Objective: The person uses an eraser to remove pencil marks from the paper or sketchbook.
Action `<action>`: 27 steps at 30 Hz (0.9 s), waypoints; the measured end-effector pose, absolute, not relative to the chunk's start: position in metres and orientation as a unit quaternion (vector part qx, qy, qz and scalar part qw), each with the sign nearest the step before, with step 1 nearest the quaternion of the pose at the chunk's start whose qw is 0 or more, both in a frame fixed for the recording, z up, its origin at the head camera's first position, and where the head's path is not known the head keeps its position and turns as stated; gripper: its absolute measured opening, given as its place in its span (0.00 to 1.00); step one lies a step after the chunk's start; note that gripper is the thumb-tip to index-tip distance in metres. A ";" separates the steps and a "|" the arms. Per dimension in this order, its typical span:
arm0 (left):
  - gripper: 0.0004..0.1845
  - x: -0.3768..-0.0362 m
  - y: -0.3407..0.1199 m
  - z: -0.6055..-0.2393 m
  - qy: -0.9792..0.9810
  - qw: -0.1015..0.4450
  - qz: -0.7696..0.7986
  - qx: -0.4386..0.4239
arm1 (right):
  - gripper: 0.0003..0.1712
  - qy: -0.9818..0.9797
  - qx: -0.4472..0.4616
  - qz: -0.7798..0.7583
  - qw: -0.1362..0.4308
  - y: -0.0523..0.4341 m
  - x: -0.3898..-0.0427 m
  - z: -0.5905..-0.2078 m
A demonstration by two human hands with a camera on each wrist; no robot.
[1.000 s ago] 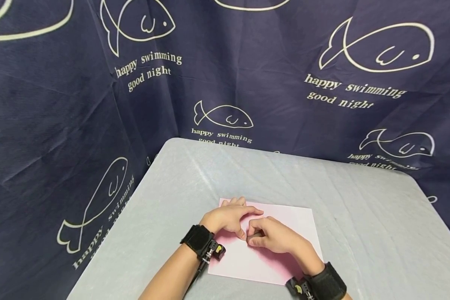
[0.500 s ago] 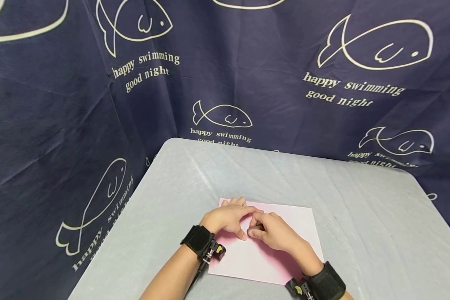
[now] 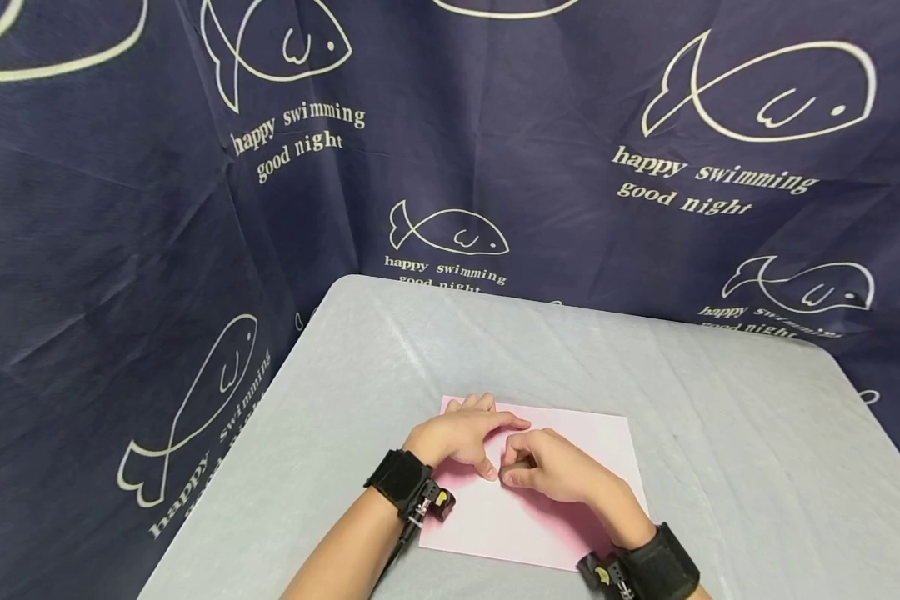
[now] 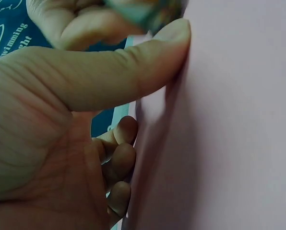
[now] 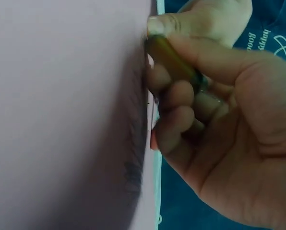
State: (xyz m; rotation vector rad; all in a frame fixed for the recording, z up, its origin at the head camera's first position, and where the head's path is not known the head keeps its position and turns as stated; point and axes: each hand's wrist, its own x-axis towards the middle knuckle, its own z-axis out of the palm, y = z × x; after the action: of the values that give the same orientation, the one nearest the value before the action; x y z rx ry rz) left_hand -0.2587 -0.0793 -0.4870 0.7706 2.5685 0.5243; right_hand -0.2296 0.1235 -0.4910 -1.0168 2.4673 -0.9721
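A pink sheet (image 3: pixel 476 525) lies flat on the table. My left hand (image 3: pixel 457 436) rests on its left part, thumb and index finger spread apart, as the left wrist view also shows with the thumb (image 4: pixel 124 72) against the sheet. Just right of that thumb, my right hand (image 3: pixel 555 468) pinches a small eraser-like block (image 5: pixel 171 58), yellowish-brown with dark ends, its tip down at the sheet. In the left wrist view the block (image 4: pixel 150 13) is blurred and greenish. Faint dark marks (image 5: pixel 133 175) show on the sheet in the right wrist view.
The table (image 3: pixel 390 350) has a pale grey cover and rounded corners. A dark blue curtain (image 3: pixel 555 208) with fish drawings and lettering hangs behind it and at the left. Black straps with small cameras sit on both wrists, the right camera (image 3: pixel 603 573) over the sheet's lower edge.
The right hand, with the block, moves a little away from me, then back toward me, beside the left thumb. The left hand stays in place on the sheet.
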 end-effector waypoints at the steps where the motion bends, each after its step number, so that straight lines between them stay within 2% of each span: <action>1: 0.48 -0.259 -0.080 -0.487 0.921 0.203 0.186 0.277 | 0.08 0.852 -0.357 -0.342 0.171 0.124 -0.230 -0.491; 4: 0.48 -0.258 -0.080 -0.488 0.920 0.204 0.183 0.279 | 0.08 0.836 -0.359 -0.349 0.223 0.126 -0.229 -0.489; 8: 0.48 -0.258 -0.079 -0.487 0.921 0.204 0.178 0.280 | 0.08 0.833 -0.364 -0.343 0.236 0.126 -0.228 -0.489; 12: 0.48 -0.258 -0.079 -0.486 0.922 0.203 0.178 0.278 | 0.08 0.851 -0.365 -0.323 0.197 0.127 -0.229 -0.489; 18: 0.44 -0.258 -0.077 -0.485 0.926 0.198 0.173 0.271 | 0.08 0.906 -0.301 -0.293 0.054 0.131 -0.236 -0.495; 20: 0.43 -0.259 -0.077 -0.486 0.926 0.200 0.172 0.269 | 0.09 0.918 -0.272 -0.286 0.029 0.132 -0.238 -0.498; 27: 0.44 -0.259 -0.076 -0.487 0.927 0.203 0.169 0.265 | 0.08 0.907 -0.279 -0.312 0.051 0.135 -0.239 -0.499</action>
State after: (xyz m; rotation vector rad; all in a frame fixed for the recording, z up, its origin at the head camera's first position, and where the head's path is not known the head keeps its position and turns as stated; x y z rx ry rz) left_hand -0.2590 -0.0762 -0.4869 0.7404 2.5870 0.4715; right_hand -0.2386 0.1346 -0.4992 -0.8478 2.7605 -0.9485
